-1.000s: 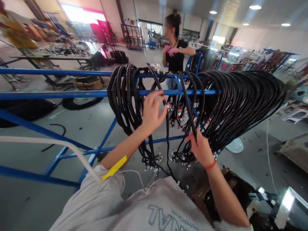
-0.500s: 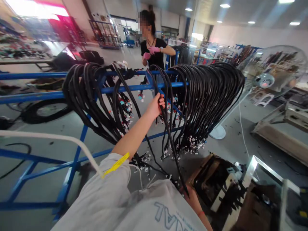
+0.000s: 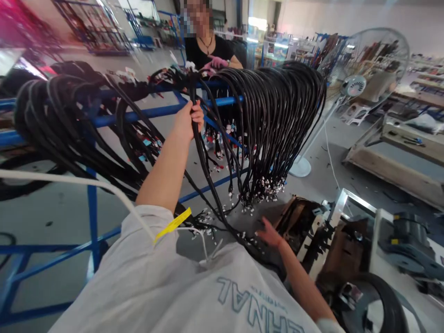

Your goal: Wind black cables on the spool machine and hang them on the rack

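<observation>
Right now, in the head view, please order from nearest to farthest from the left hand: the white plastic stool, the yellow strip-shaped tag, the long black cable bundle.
1. Long black cable bundle: held in the left hand.
2. Yellow strip-shaped tag: lower, in the foreground.
3. White plastic stool: far right, in the background.

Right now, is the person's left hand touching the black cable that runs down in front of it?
Touching. The head view shows the left hand with its fingers curled around the black cable.
</observation>
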The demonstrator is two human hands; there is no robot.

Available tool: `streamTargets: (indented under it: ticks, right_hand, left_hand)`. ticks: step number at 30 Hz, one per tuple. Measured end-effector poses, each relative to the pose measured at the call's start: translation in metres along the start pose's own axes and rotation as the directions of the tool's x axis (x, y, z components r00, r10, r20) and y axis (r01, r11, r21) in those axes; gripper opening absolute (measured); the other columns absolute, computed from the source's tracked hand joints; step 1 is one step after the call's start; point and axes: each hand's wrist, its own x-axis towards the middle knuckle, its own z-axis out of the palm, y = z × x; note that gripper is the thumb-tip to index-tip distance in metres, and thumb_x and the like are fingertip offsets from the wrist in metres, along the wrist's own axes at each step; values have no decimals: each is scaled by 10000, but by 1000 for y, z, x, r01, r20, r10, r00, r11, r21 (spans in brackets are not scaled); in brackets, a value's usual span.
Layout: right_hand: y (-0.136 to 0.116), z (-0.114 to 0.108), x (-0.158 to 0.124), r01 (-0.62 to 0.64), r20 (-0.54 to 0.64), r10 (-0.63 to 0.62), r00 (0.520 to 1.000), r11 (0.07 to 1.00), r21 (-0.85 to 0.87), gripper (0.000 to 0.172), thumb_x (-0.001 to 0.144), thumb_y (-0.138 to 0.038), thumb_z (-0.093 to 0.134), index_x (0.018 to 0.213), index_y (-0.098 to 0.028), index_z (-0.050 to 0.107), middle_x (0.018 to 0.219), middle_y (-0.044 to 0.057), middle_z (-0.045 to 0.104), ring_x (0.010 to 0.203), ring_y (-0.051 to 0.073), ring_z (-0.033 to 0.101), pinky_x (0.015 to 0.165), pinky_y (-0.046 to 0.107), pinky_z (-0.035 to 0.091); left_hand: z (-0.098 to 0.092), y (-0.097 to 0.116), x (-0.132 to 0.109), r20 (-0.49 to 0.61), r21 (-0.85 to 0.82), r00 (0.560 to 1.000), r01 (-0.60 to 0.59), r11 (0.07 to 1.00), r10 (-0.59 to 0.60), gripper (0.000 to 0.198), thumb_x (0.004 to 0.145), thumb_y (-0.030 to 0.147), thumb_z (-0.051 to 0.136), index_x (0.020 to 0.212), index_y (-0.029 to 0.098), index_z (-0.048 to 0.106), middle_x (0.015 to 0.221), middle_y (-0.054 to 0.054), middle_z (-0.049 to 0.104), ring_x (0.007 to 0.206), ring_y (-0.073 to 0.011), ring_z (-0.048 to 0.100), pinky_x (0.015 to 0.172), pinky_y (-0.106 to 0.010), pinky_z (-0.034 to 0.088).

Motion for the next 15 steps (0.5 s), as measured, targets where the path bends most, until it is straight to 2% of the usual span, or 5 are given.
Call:
streamTargets:
  ticks: [3,8,11,13,15]
  right_hand:
    - [-36,-13,86,20,-128,-17,992,1000,20,610,761,-330,679,1290,-103,478,1359,212,477,1210,279,511,1045,451,394]
    - [-116,-19,198,263,-84,-258,963,963,55,682,804,-407,674,1348,-81,424,1380,203,466,1292,255,435,1096,391,332]
    - [-156,-8,227,313,-33,-311,950,937,156,642,817,-452,660,1317,-117,439,1242,149,575,1156,218,538,991,353,430]
    - [-180,2,235,325,-12,-334,943,910,255,514,860,-493,590,1228,-146,494,987,72,647,918,171,605,822,298,499]
    - [-206,9,236,367,-46,-376,925,859,356,425,899,-536,503,1112,-170,536,765,5,599,704,134,567,654,249,487]
  left_hand:
    - [-7,2,-3,18,-13,1000,22,1000,-22,386,1043,328,184,783,211,444,508,75,245,509,-135,88,472,-241,211]
    - [-31,7,-18,37,-148,995,95,984,-91,359,1045,317,205,867,190,489,530,83,305,466,-92,129,431,-209,212]
    - [-44,9,-24,72,-191,990,133,972,-122,337,1040,300,238,916,168,522,554,80,356,436,-58,185,401,-190,206]
    - [-48,13,-24,85,-188,982,180,965,-167,342,1036,291,252,914,149,538,555,76,380,422,-45,220,384,-183,200]
    - [-46,24,-20,81,-146,976,212,966,-202,343,1027,326,289,858,150,529,522,80,360,406,-52,218,365,-192,184]
